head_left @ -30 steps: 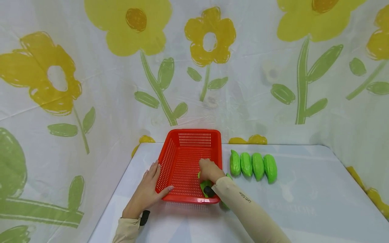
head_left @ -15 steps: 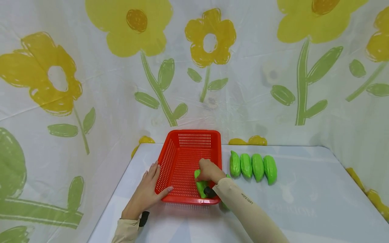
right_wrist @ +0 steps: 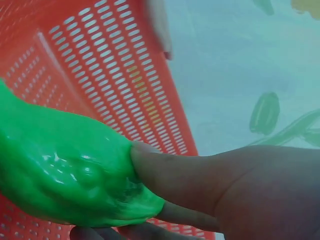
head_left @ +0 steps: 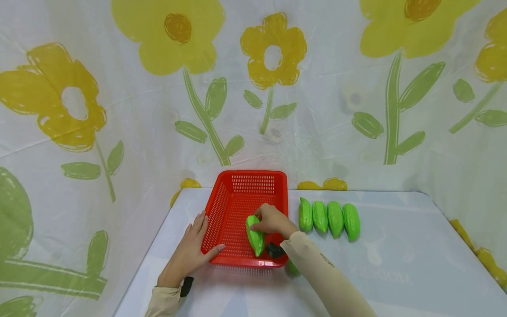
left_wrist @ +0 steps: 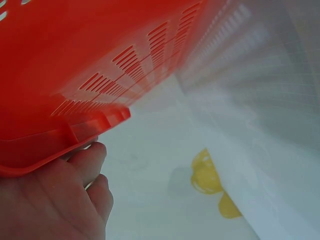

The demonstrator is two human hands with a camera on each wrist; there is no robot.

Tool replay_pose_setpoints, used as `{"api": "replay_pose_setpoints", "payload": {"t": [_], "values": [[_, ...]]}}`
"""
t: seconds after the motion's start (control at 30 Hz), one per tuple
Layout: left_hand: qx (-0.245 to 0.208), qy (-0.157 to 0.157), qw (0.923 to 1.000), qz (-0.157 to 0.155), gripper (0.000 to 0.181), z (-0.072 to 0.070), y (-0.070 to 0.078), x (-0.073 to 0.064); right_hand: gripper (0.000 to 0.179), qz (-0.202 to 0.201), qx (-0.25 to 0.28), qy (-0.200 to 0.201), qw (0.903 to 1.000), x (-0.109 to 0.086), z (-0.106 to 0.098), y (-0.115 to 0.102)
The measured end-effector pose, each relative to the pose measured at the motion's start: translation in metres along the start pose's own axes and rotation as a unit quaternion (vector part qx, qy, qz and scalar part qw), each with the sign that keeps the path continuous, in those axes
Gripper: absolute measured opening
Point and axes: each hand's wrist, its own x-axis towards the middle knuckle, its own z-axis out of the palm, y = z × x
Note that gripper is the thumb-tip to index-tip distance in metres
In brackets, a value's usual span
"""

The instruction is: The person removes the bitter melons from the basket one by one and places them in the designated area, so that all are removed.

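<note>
A red plastic basket (head_left: 228,260) with slotted walls stands in front of me. My left hand (head_left: 189,251) rests on its near left corner, fingers stretched along the side and thumb toward the front rim. In the left wrist view, fingers (left_wrist: 90,162) of that hand lie right under the rim. My right hand (head_left: 274,220) holds a glossy, bright green, ridged bitter melon (head_left: 255,240) inside the basket, near its front. In the right wrist view the thumb presses on top of the bitter melon (right_wrist: 65,165), with fingers curled beneath it.
Several similar green bitter melons (head_left: 336,219) lie in a row on the white table (head_left: 396,264), right of the basket. Another green piece (head_left: 293,267) shows at the basket's front right corner, partly hidden by my right sleeve. A flower-printed curtain (head_left: 317,110) stands behind.
My right hand has shifted slightly, turning and bringing the bitter melon leftward into fuller view inside the basket. The left hand and basket have stayed in place.
</note>
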Motion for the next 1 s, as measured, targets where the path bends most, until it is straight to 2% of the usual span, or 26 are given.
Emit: {"api": "replay_pose_setpoints", "payload": {"t": [0.03, 0.13, 0.33, 0.57, 1.0], "values": [[-0.001, 0.0, 1.0, 0.001, 0.105, 0.0, 0.0, 0.0, 0.013, 0.003, 0.012, 0.0, 0.9999, -0.001, -0.001, 0.0], [0.0, 0.001, 1.0, 0.003, 0.105, 0.0, 0.0, 0.0, 0.024, 0.012, 0.05, -0.002, 0.9987, -0.002, -0.002, 0.002], [0.001, 0.004, 1.0, 0.006, 0.104, -0.001, 0.001, -0.001, 0.038, 0.008, 0.129, -0.009, 0.9916, -0.004, -0.004, 0.005], [0.0, -0.002, 1.0, -0.001, 0.104, 0.0, 0.001, 0.0, 0.056, 0.009, 0.159, 0.015, 0.9871, -0.006, -0.007, 0.009], [0.0, -0.003, 1.0, 0.001, 0.104, -0.001, 0.001, 0.0, 0.044, 0.011, 0.208, 0.052, 0.9767, -0.011, -0.013, 0.012]]}}
